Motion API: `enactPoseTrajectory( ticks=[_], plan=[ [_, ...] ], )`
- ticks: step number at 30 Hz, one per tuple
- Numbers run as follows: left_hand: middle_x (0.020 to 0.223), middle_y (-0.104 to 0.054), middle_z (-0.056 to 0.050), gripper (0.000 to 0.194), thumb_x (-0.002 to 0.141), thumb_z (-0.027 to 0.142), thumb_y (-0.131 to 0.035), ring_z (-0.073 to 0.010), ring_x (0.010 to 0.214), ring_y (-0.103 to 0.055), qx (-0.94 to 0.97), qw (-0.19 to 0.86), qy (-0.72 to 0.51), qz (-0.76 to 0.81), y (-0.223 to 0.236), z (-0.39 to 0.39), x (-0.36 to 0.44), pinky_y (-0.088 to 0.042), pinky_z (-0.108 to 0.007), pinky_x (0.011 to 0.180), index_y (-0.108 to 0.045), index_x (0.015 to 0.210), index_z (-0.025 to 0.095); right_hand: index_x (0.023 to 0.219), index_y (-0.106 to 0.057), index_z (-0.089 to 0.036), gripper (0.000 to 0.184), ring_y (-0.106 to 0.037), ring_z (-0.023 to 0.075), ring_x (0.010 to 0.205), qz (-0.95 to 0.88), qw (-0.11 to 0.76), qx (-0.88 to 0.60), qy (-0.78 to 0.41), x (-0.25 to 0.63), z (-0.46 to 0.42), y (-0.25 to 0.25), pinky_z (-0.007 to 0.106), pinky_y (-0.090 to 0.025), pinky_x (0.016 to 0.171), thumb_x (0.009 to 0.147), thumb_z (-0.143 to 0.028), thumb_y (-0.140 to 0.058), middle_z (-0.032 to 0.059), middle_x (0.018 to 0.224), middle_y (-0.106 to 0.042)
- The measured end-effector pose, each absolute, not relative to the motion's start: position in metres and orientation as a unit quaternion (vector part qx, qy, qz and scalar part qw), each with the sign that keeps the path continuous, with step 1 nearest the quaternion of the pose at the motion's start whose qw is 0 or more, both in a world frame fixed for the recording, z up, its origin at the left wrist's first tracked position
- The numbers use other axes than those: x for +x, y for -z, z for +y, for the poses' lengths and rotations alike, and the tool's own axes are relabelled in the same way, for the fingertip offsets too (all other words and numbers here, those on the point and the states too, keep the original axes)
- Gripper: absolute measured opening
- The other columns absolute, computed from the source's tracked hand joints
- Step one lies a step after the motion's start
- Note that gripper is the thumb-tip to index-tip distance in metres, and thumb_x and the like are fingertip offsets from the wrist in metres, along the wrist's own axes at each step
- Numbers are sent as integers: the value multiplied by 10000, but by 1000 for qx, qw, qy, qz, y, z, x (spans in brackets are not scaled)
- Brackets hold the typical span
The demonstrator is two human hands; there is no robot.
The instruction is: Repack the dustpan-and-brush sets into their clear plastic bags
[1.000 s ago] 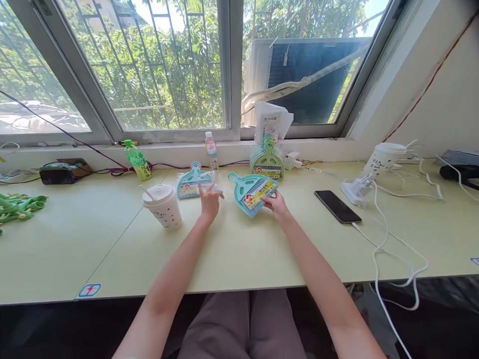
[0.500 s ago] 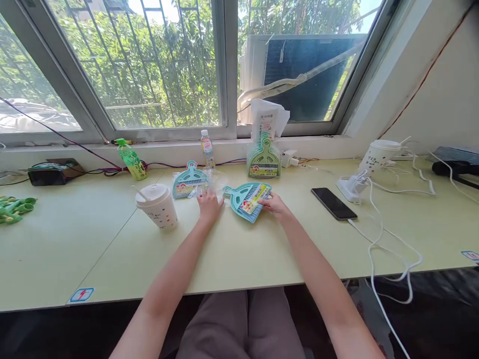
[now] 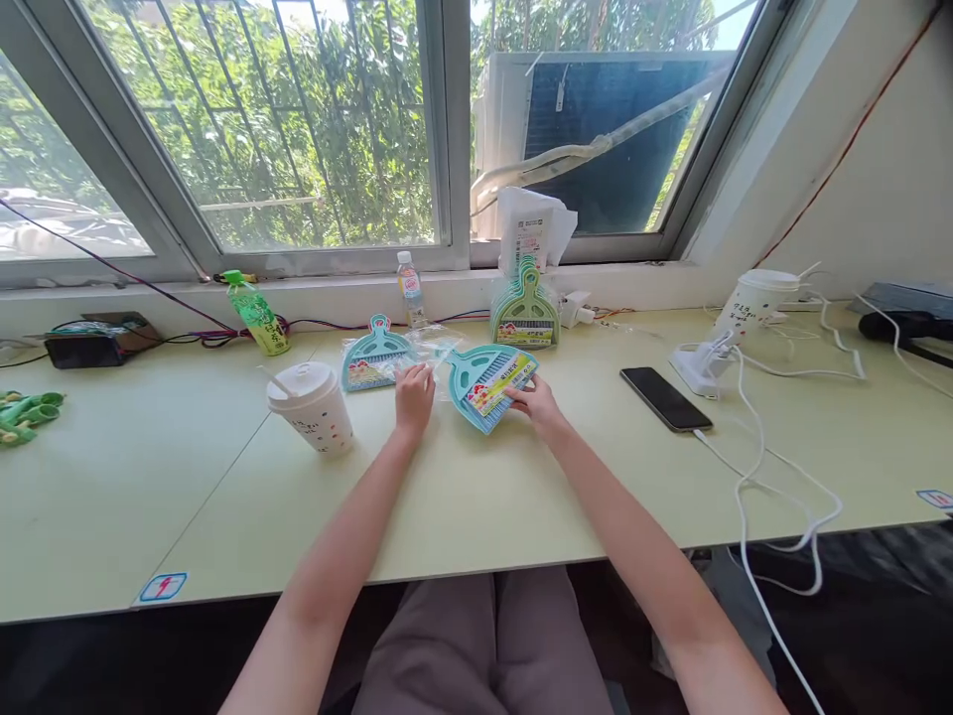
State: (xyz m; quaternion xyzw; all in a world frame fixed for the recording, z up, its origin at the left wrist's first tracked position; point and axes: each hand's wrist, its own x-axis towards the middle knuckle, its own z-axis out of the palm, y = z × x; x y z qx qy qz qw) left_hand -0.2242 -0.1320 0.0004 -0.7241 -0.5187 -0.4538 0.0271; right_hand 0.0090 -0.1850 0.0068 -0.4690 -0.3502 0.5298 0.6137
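Observation:
My right hand (image 3: 537, 405) grips the lower right edge of a teal mini dustpan and brush set (image 3: 482, 380) with a yellow label, tilted up off the table. My left hand (image 3: 414, 395) pinches the edge of a clear plastic bag (image 3: 430, 348) lying just left of the dustpan's handle. A second teal dustpan set in a bag (image 3: 375, 360) lies flat to the left of my left hand. Against the window sill behind stands a stack of green dustpan sets (image 3: 525, 316).
A lidded paper cup with a straw (image 3: 311, 407) stands left of my hands. A phone (image 3: 665, 398) on a white cable lies to the right, near a white stand and another cup (image 3: 748, 305). Two bottles (image 3: 255, 316) stand by the sill. Green parts (image 3: 22, 414) lie far left.
My right hand lowered the teal dustpan set, then lifted it again nearer the bag. My left hand moved from open above the table to closed on the clear bag.

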Motion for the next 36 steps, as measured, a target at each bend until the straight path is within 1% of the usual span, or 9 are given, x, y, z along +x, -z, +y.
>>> enactPoseTrajectory(
  ticks=[5, 8, 13, 15, 18, 20, 25, 31, 36],
  plan=[
    [1232, -634, -73, 261, 923, 279, -453, -240, 1257, -476, -741, 39, 503, -443, -11, -146, -217, -49, -534, 1172, -696, 1013, 246, 945, -591, -190, 421, -706, 206, 747, -359, 620, -442, -540, 5, -187, -7, 390, -622, 737, 587, -109, -796, 39, 819, -725],
    [1476, -403, -80, 302, 896, 384, -525, -278, 1416, -260, -722, 30, 533, -441, -19, -158, -210, -6, -558, 1161, -641, 1149, 268, 926, -602, -192, 394, -706, 202, 799, -333, 656, -425, -527, 5, -187, -7, 379, -616, 783, 590, -132, -798, 37, 864, -726],
    [1597, 45, -108, 980, 758, 566, -655, -274, 1469, 61, -493, -68, 711, -496, -29, -160, -205, -75, -498, 1182, -98, 1503, 257, 927, -608, -195, 397, -700, 210, 882, -316, 687, -387, -527, 4, -188, -7, 381, -592, 861, 585, -165, -809, 39, 906, -727],
    [1594, -39, -116, 956, 786, 585, -613, -253, 1472, -59, -407, -213, 746, -482, -30, -153, -206, -189, -438, 1176, -70, 1500, 256, 924, -616, -189, 399, -697, 220, 899, -324, 686, -384, -527, 2, -188, -7, 393, -585, 874, 579, -183, -816, 50, 921, -727],
    [1466, -392, -160, 679, 865, 514, -542, -238, 1334, -430, -342, -499, 698, -383, -31, -144, -208, -383, -369, 1079, -319, 1423, 198, 911, -628, -184, 410, -691, 228, 917, -336, 675, -385, -531, 1, -189, -8, 403, -578, 880, 559, -218, -835, 60, 947, -728],
    [1318, -559, -154, 515, 867, 410, -563, -212, 1177, -580, -322, -579, 672, -329, -30, -142, -209, -457, -330, 995, -476, 1316, 172, 905, -637, -178, 425, -689, 233, 918, -357, 659, -391, -535, 2, -189, -10, 412, -576, 873, 541, -242, -848, 63, 951, -729],
    [1198, -656, -71, 428, 816, 416, -582, -149, 959, -649, -349, -533, 672, -378, -26, -142, -218, -511, -258, 797, -607, 1207, 244, 854, -654, -163, 430, -697, 229, 818, -399, 623, -434, -514, 8, -189, -16, 430, -586, 802, 495, -257, -872, 65, 881, -733],
    [1189, -651, -88, 432, 854, 457, -488, -181, 1035, -626, -370, -531, 668, -366, -27, -137, -219, -507, -292, 823, -595, 1187, 204, 879, -664, -171, 455, -705, 238, 798, -428, 586, -422, -543, 2, -195, -22, 418, -593, 760, 490, -272, -878, 66, 857, -743],
    [1030, -702, -61, 559, 710, 392, -719, -187, 914, -662, -427, -601, 595, -320, -26, -145, -208, -522, -274, 761, -570, 1212, 197, 875, -652, -167, 436, -702, 220, 776, -390, 609, -420, -548, -6, -196, -18, 405, -596, 770, 504, -241, -870, 61, 846, -737]
  ],
)
